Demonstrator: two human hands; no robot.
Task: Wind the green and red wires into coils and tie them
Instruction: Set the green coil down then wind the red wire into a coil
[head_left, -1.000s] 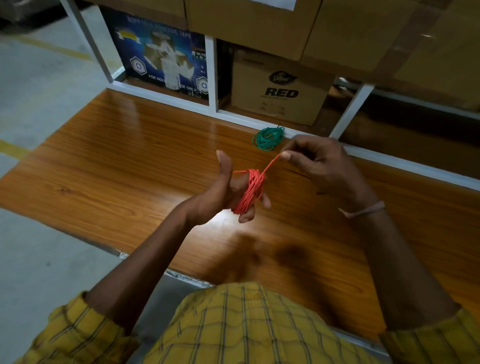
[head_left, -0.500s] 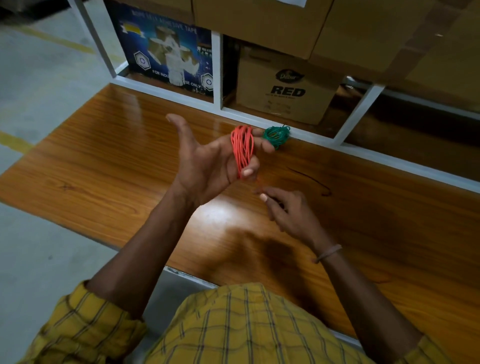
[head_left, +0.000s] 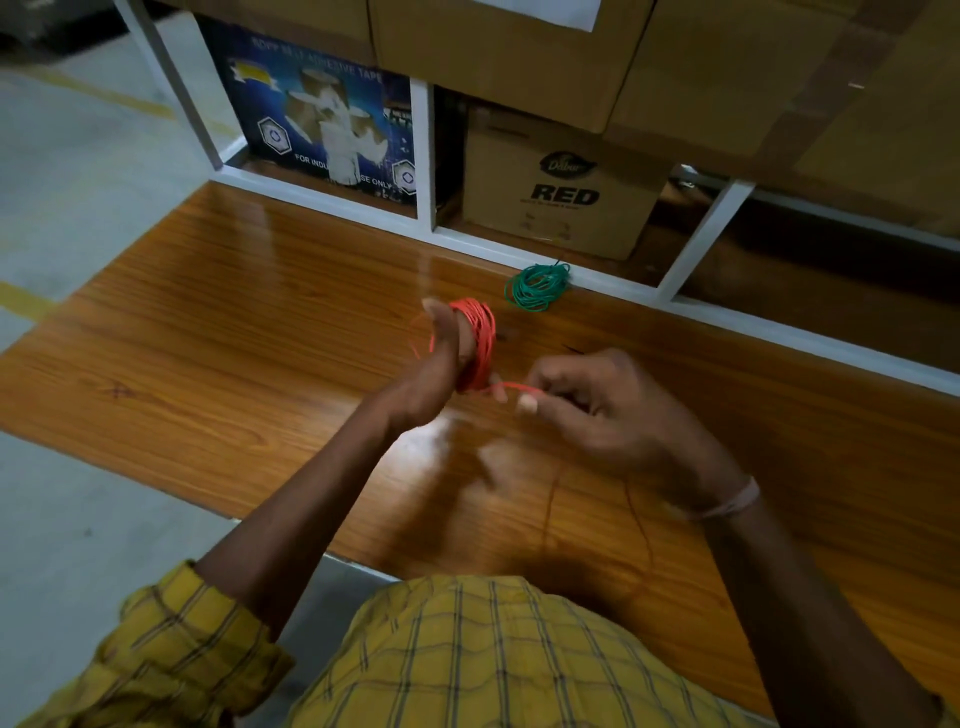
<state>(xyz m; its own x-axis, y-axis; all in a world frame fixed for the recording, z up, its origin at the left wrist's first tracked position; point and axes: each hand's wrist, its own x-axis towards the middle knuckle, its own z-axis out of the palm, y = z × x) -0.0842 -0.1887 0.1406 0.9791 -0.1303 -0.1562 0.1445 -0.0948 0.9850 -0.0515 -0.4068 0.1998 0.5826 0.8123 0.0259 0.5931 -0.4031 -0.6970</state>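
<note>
Glossy wood-grain table (head_left: 260, 332) (glare spots); matt cardboard box (head_left: 561, 208).

Your hands work over table (head_left: 218, 332) middle. Left half of table open to your reach. Far edge blocked by white shelf frame (head_left: 519, 254); green coil (head_left: 537, 287) lies against it. Boxes (head_left: 566, 192) fill shelf behind.

coil (head_left: 537, 287) on table (head_left: 249, 332) — behind hands
</note>
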